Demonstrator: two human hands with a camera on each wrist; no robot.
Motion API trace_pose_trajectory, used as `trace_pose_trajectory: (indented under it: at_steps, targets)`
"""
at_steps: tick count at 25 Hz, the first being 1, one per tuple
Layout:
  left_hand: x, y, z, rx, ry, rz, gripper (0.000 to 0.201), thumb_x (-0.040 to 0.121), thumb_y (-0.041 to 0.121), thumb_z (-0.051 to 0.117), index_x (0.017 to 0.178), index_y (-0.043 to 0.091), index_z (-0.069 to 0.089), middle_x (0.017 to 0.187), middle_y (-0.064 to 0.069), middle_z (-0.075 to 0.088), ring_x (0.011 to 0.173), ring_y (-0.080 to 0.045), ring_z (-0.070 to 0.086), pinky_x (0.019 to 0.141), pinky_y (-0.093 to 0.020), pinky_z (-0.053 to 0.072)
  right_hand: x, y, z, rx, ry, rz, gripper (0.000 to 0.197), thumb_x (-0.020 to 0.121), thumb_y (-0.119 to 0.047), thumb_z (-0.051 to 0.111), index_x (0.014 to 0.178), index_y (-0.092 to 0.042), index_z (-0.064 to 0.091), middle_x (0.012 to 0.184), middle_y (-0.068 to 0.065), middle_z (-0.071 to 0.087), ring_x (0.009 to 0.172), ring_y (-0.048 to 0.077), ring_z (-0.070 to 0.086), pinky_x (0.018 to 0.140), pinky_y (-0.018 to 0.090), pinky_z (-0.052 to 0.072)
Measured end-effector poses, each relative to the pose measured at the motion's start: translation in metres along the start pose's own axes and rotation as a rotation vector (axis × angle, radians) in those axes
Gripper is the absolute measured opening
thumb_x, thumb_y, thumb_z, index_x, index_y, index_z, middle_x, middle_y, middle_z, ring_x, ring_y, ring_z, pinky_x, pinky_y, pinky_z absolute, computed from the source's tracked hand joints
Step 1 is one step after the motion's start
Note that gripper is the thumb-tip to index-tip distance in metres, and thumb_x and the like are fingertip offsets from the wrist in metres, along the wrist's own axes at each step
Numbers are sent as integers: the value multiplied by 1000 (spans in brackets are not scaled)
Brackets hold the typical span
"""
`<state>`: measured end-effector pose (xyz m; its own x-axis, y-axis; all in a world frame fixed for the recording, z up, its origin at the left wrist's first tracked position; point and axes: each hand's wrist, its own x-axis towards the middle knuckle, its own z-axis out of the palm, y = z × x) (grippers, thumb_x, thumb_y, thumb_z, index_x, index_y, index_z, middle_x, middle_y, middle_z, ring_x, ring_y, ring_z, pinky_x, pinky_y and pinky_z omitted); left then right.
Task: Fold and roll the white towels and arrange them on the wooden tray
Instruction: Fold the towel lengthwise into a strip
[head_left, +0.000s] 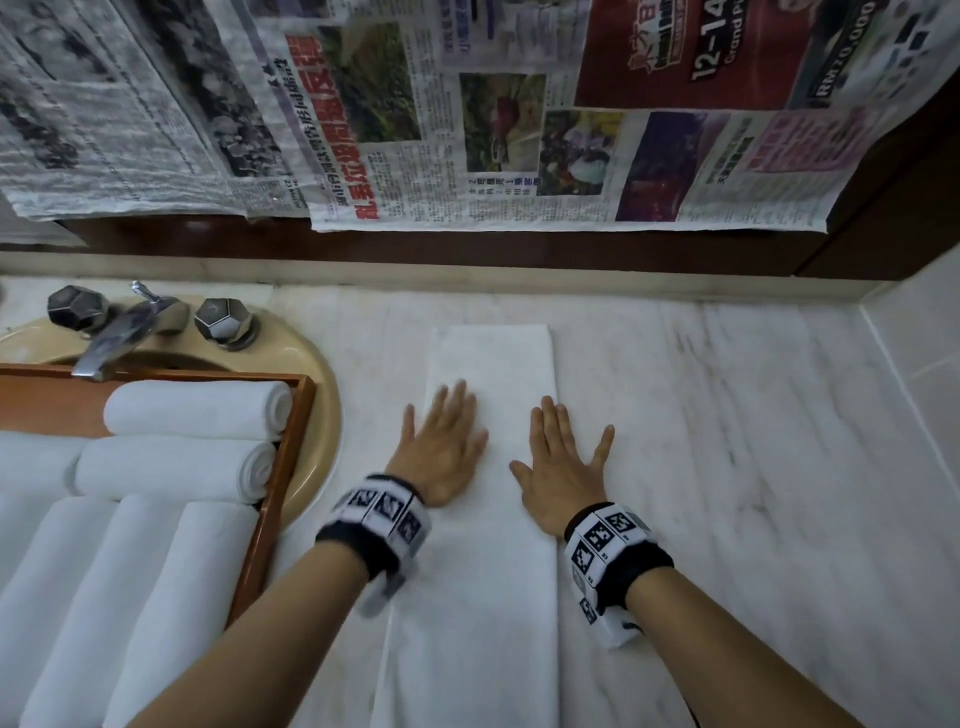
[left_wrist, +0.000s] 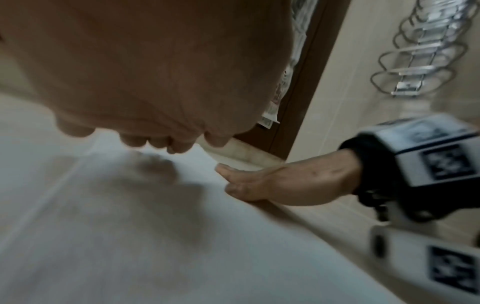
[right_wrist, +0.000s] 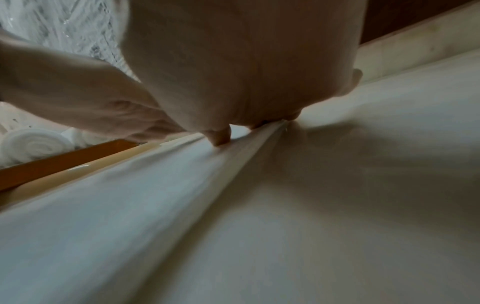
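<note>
A white towel (head_left: 493, 364), folded into a long narrow strip, lies on the marble counter and runs from the back toward me. My left hand (head_left: 441, 447) lies flat on its left half with fingers straight and spread. My right hand (head_left: 563, 467) lies flat across the strip's right edge, partly on the marble. In the left wrist view the left palm (left_wrist: 145, 72) hovers close over the towel (left_wrist: 130, 236). The wooden tray (head_left: 291, 457) at the left holds several rolled white towels (head_left: 197, 410).
A beige sink (head_left: 322, 415) with a chrome tap (head_left: 119, 338) and two knobs sits under the tray at the left. Newspaper sheets (head_left: 467, 130) hang on the back wall. Bare marble counter (head_left: 753, 441) stretches to the right, up to a tiled side wall.
</note>
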<state>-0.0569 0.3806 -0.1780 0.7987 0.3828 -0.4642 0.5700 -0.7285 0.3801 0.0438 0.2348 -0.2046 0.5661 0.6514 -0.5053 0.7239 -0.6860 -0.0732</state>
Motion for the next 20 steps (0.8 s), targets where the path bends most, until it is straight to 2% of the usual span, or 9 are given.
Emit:
trace_pose_trajectory:
  at_steps: [2, 3, 8, 11, 14, 16, 17, 19, 20]
  targets:
    - [-6, 2, 18, 16, -105, 39, 62, 103, 46, 12, 153, 21, -15, 156, 10, -27, 145, -8, -22, 117, -48, -14, 8, 7, -7, 3, -5, 6, 70, 101, -49, 14, 149, -13, -22, 154, 0, -36, 143, 14, -29, 106, 69, -17]
    - [-3, -1, 23, 43, -110, 30, 62, 103, 46, 13, 152, 22, -17, 155, 11, -29, 144, -7, -24, 117, -50, -14, 14, 10, -11, -3, -12, -1, 70, 101, -49, 14, 150, -13, -22, 154, 0, -36, 143, 14, -29, 106, 69, -17]
    - [45, 1, 5, 124, -96, -1, 63, 103, 47, 13, 151, 25, -21, 154, 12, -32, 142, -6, -27, 114, -55, -17, 52, 22, -40, -8, -21, 5, 69, 102, -48, 15, 150, -14, -21, 155, -2, -33, 144, 13, -27, 106, 68, -19]
    - [73, 3, -14, 183, -99, -29, 63, 103, 44, 17, 151, 25, -19, 155, 11, -30, 145, -9, -22, 114, -56, -12, 80, 28, -59, -30, -32, 9, 69, 101, -49, 15, 152, -16, -18, 156, -3, -30, 144, 12, -24, 105, 69, -20]
    - [86, 13, -41, 165, -73, -95, 64, 104, 34, 27, 153, 21, -11, 159, 6, -23, 148, -13, -14, 118, -56, -4, 89, 26, -77, -55, -20, 54, 67, 102, -46, 17, 153, -14, -14, 158, -2, -27, 145, 13, -24, 104, 72, -16]
    - [66, 29, -42, 94, -37, -106, 64, 104, 34, 28, 154, 17, -7, 160, 4, -21, 148, -15, -11, 119, -52, -1, 68, 18, -69, -33, -12, 6, 67, 102, -43, 21, 152, -14, -13, 158, -1, -27, 145, 14, -24, 104, 73, -14]
    - [47, 34, -29, 77, -50, -68, 64, 104, 37, 26, 154, 17, -7, 160, 4, -22, 148, -16, -12, 118, -51, -1, 51, 16, -56, -40, -9, -65, 68, 103, -44, 22, 152, -15, -15, 158, -3, -28, 145, 14, -25, 105, 72, -14]
    - [3, 31, 10, 108, -123, 46, 64, 103, 46, 21, 153, 22, -13, 157, 6, -27, 147, -15, -19, 118, -52, -5, 17, 24, -28, -80, -41, -195, 69, 102, -48, 20, 152, -18, -17, 156, -5, -30, 144, 10, -26, 107, 70, -14]
    - [-14, 18, 24, 121, -147, 51, 64, 103, 49, 17, 152, 27, -17, 155, 7, -32, 145, -16, -25, 117, -54, -8, 9, 36, -20, -67, -67, -194, 69, 102, -50, 17, 151, -19, -19, 156, -6, -31, 143, 9, -27, 108, 69, -13]
